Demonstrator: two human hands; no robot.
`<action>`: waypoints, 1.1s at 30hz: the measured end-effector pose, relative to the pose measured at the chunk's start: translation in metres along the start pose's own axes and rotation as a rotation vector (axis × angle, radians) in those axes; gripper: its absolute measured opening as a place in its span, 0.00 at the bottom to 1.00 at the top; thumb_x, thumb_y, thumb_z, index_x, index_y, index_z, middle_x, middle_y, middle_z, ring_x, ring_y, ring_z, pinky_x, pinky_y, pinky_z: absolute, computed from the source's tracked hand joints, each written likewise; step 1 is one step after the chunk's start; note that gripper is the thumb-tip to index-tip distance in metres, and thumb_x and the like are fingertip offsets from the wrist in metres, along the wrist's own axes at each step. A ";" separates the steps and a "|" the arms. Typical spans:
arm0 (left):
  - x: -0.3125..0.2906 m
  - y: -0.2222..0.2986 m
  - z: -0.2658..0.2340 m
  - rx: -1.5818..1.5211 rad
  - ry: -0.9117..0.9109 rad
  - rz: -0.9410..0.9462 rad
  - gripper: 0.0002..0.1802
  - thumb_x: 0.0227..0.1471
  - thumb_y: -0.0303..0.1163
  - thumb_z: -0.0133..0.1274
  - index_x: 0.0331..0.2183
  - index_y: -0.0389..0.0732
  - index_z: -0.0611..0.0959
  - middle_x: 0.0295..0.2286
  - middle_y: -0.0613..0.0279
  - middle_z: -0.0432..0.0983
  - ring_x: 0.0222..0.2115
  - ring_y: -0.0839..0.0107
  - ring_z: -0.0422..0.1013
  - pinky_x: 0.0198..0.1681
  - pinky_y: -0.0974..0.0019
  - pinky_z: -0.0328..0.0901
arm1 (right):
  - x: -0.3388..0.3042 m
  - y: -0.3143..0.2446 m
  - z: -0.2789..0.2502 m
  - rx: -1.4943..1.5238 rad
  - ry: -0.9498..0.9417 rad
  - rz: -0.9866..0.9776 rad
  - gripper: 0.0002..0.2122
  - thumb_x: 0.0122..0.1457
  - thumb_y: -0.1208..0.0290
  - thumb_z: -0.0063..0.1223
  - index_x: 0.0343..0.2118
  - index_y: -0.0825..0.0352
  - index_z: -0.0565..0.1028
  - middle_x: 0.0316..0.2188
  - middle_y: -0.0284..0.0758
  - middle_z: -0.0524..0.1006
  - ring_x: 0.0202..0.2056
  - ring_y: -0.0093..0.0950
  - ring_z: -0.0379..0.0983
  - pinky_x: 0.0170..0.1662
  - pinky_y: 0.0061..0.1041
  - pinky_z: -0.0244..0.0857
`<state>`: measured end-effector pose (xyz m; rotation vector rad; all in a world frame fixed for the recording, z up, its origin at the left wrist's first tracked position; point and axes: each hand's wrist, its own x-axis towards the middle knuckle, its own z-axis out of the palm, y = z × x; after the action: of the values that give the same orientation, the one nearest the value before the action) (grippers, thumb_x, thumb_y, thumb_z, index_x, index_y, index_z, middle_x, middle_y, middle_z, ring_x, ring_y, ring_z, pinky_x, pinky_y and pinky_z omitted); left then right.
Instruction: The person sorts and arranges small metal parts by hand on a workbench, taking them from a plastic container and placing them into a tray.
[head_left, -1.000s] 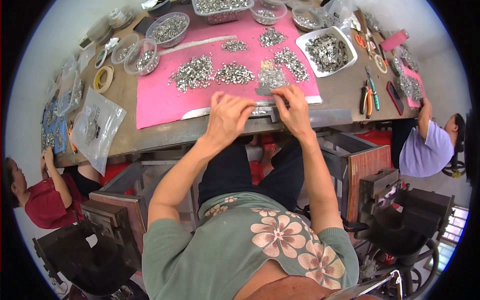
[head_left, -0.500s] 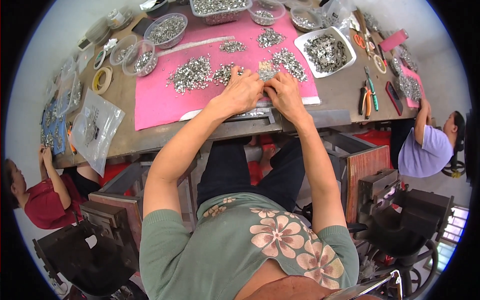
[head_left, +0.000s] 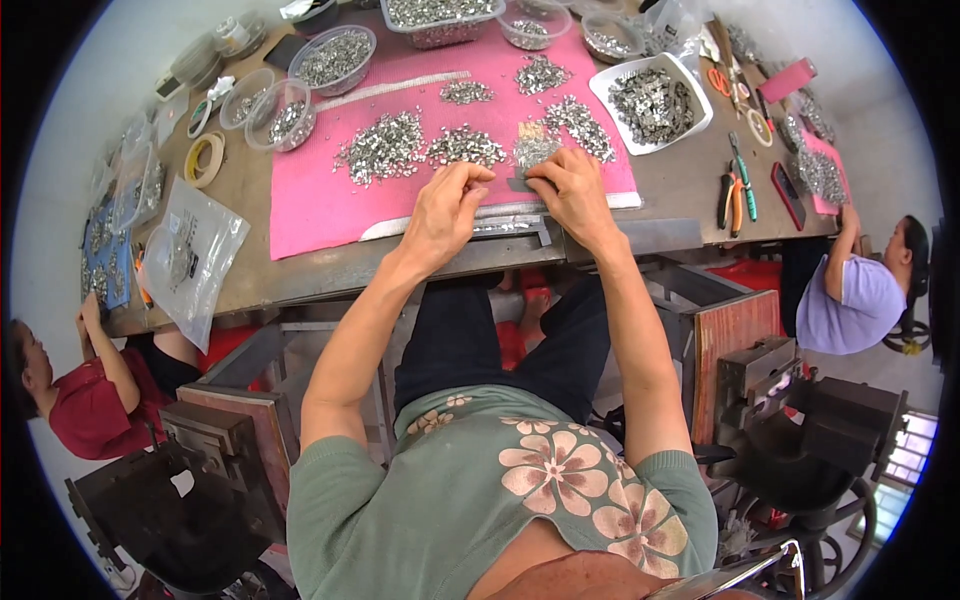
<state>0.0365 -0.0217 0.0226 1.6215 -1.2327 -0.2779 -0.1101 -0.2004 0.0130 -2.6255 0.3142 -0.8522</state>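
Observation:
My left hand hovers over the near part of the pink mat, its fingers bent toward the thumb; anything between them is too small to make out. My right hand is closed in a pinch at the near end of a flat block covered with small shiny pieces. A small dark flat piece shows by its fingertips, and I cannot tell whether they grip it. Between the hands, at the table edge, lies a dark metal bar frame with a row of silvery pieces. Heaps of small metal parts lie just beyond.
Clear tubs of metal parts stand along the back. A white dish of parts sits right, near pliers and a phone. Tape and a plastic bag lie left. Co-workers sit on both sides.
My left hand has drawn back left and toward me, away from the right hand, uncovering the middle heap of parts. The right hand has shifted only slightly.

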 end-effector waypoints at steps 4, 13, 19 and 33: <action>-0.011 0.006 -0.004 0.040 -0.023 -0.042 0.06 0.59 0.24 0.54 0.39 0.33 0.80 0.34 0.56 0.79 0.35 0.65 0.76 0.40 0.63 0.70 | 0.003 0.004 0.007 -0.067 -0.005 0.002 0.03 0.54 0.73 0.63 0.31 0.63 0.80 0.29 0.32 0.73 0.37 0.34 0.70 0.43 0.35 0.58; -0.023 0.014 0.004 -0.003 0.044 -0.025 0.05 0.59 0.23 0.54 0.39 0.34 0.81 0.35 0.56 0.79 0.35 0.64 0.76 0.39 0.63 0.69 | -0.026 -0.037 -0.009 0.224 -0.002 0.082 0.03 0.57 0.80 0.58 0.33 0.69 0.75 0.32 0.37 0.77 0.36 0.37 0.74 0.43 0.32 0.63; -0.024 0.012 0.012 0.013 0.072 0.058 0.05 0.58 0.23 0.54 0.38 0.35 0.81 0.31 0.53 0.77 0.33 0.58 0.74 0.37 0.58 0.67 | -0.038 -0.048 0.000 0.373 0.047 0.108 0.05 0.56 0.82 0.58 0.33 0.70 0.73 0.33 0.39 0.76 0.37 0.39 0.73 0.43 0.34 0.66; -0.029 0.011 0.015 0.081 0.014 0.037 0.04 0.57 0.24 0.56 0.36 0.35 0.81 0.34 0.57 0.80 0.36 0.61 0.74 0.40 0.61 0.68 | -0.042 -0.053 0.000 -0.021 0.093 -0.139 0.07 0.54 0.78 0.60 0.36 0.67 0.77 0.35 0.34 0.78 0.38 0.35 0.74 0.48 0.32 0.62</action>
<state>0.0072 -0.0064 0.0139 1.6653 -1.2765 -0.1951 -0.1387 -0.1388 0.0124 -2.6569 0.1665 -1.0240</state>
